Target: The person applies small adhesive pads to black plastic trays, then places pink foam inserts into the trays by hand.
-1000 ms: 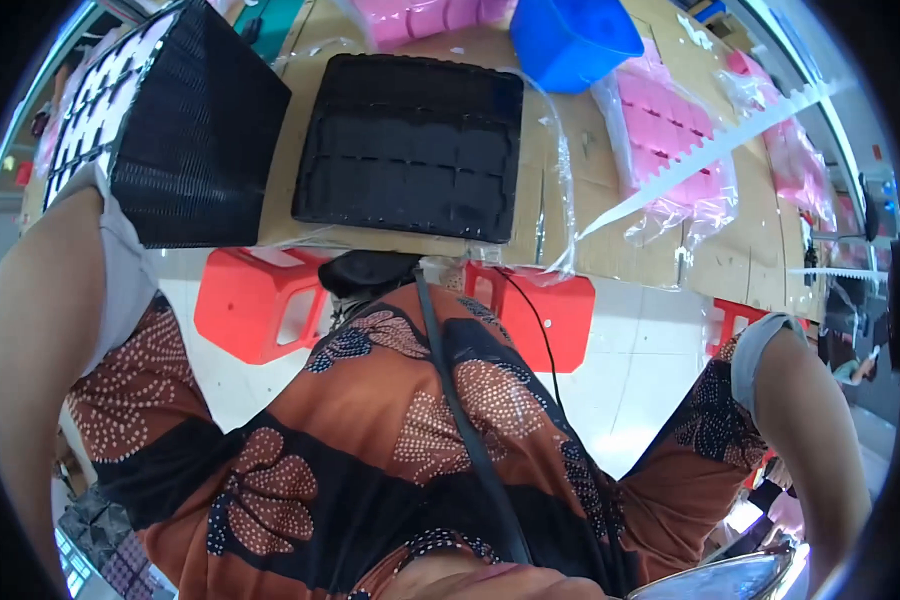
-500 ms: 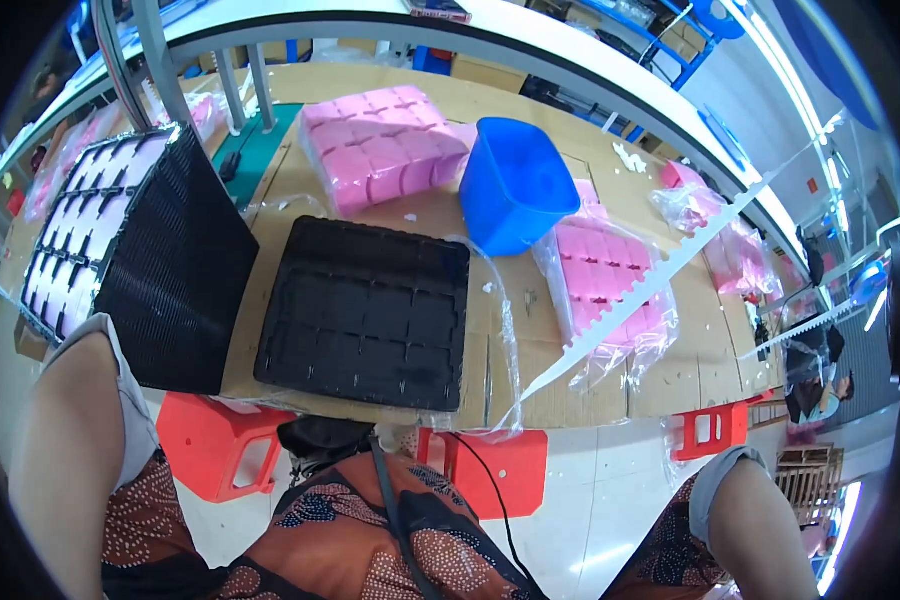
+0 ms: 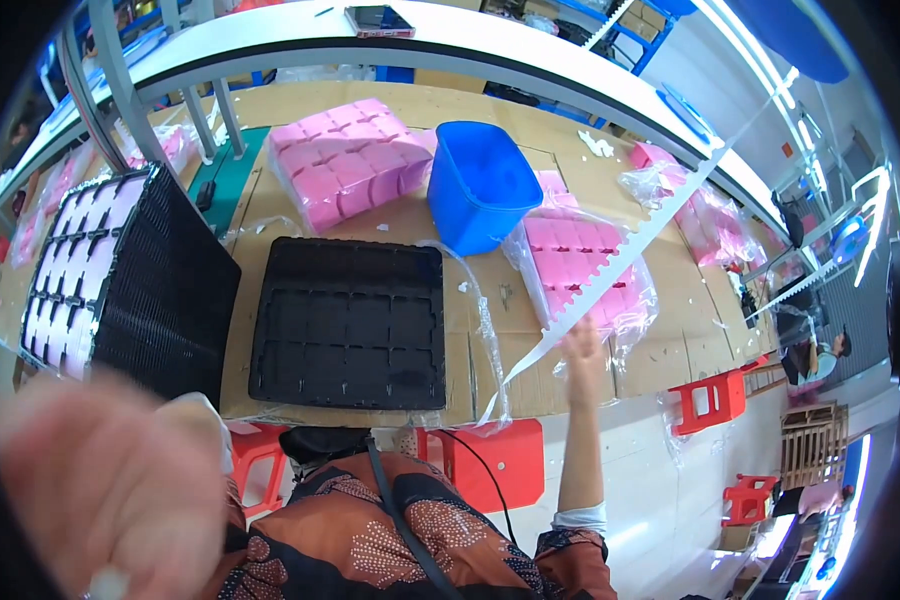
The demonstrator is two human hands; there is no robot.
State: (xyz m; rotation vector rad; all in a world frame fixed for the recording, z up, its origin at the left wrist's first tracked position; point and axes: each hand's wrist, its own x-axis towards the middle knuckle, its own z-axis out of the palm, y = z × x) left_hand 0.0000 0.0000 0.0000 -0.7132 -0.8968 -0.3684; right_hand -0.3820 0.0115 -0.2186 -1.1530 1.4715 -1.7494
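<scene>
Brown cardboard [image 3: 675,365] bears pink packs [image 3: 570,258]; red stools [image 3: 505,465] stand on tiles [image 3: 635,475].

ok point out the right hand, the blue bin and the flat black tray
Right hand [image 3: 582,350]: head view, middle of the hand.
Blue bin [image 3: 468,217]: head view, outer near wall.
Flat black tray [image 3: 348,325]: head view, bare middle.

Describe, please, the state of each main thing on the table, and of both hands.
Black tray: lying flat, nothing on it
Tray stack: tall, pale pieces in top
Blue bin: upright, open-topped
Left pink pack: plastic-wrapped
Middle pink pack: loosely plastic-wrapped
Right pink pack: plastic-wrapped
Left hand: blurred
Right hand: at middle pink pack, contact unclear
</scene>
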